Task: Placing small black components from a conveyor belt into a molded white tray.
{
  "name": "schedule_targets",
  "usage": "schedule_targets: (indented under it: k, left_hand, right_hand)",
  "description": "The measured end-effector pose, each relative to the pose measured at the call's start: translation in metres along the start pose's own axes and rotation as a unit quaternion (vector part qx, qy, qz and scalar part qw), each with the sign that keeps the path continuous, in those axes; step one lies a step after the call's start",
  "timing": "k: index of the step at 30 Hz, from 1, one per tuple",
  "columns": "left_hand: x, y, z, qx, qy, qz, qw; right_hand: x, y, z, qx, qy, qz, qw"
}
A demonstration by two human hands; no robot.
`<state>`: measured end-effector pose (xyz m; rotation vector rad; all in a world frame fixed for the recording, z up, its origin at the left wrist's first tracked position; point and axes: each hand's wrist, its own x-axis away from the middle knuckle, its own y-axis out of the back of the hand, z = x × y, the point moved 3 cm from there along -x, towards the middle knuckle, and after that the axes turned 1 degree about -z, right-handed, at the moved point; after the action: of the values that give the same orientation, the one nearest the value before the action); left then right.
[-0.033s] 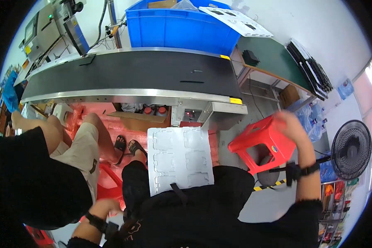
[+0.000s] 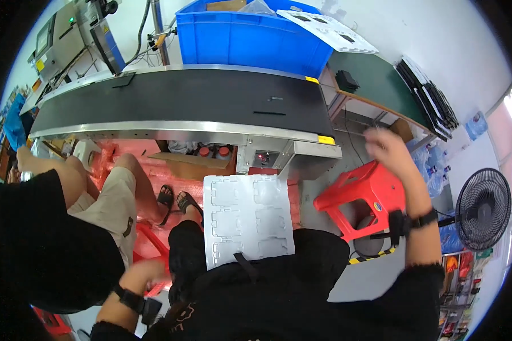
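Pale walls stand behind a conveyor with a smooth black belt (image 2: 199,96) and a brushed-metal frame. Seen from the head, the right forearm rises on the right side, bent at the elbow, a black band at its wrist. Its right hand (image 2: 385,149) is up by the far edge of the seat of a glossy red plastic stool (image 2: 389,184), fingers loosely bent and slightly parted, gripping nothing visible; whether it touches the stool cannot be told. Low on the left, the left forearm angles inward, and the left hand (image 2: 147,274) is blurred, so its finger spread cannot be told. Across the lap lies a thin white moulded tray (image 2: 249,219), its shallow recesses in two columns of three, with neither hand on it. Near the belt's right end, close to the front edge, lies a slim black strip (image 2: 269,113). Beyond the rear edge sits a ribbed blue plastic crate (image 2: 253,42).
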<state>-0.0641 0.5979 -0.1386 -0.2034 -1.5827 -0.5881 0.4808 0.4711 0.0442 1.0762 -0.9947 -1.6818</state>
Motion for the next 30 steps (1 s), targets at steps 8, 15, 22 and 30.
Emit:
schedule_targets:
  k: [8,15,22,30]
  left_hand:
    - [0.145,0.188,-0.077,0.25,-0.418,-0.459,0.743]
    - [0.109,0.351,-0.021,0.17,-0.186,-0.66,0.708]
    - [0.054,0.408,-0.041,0.162,0.083,-0.637,0.749]
    - [0.057,0.399,-0.052,0.102,0.015,-0.7,0.707]
  right_hand:
    - [-0.162,-0.079,0.045,0.087,-0.002,0.203,0.975]
    - [-0.152,-0.071,0.021,0.076,-0.047,0.223,0.971]
    - [-0.135,-0.056,-0.004,-0.018,-0.178,0.235,0.955]
    - [-0.101,-0.072,-0.025,-0.264,-0.312,0.1,0.907]
